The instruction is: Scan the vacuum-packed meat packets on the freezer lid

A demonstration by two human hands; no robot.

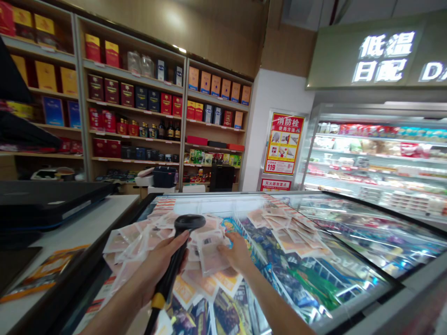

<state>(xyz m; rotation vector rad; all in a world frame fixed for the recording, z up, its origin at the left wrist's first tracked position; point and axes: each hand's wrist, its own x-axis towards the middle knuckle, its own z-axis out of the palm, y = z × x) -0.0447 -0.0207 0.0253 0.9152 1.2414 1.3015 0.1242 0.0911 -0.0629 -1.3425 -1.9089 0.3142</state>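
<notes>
Scanner (190,222) in the left hand (166,258), right hand (239,253) at a packet (209,260)

The left hand is closed around the black scanner's handle, its head tilted over a spread of flat packets (134,235). The labelled packet lies on that spread, just beside the scanner. The right hand is partly open, thumb and fingers at the packet's right edge; with the blur, I cannot tell whether they pinch it. Everything sits on the glass top (209,201) of a freezer, with a second packet pile (289,230) to the right.

Single head-worn view, forward and down, both hands (237,255) near, shelves (183,116) beyond
</notes>
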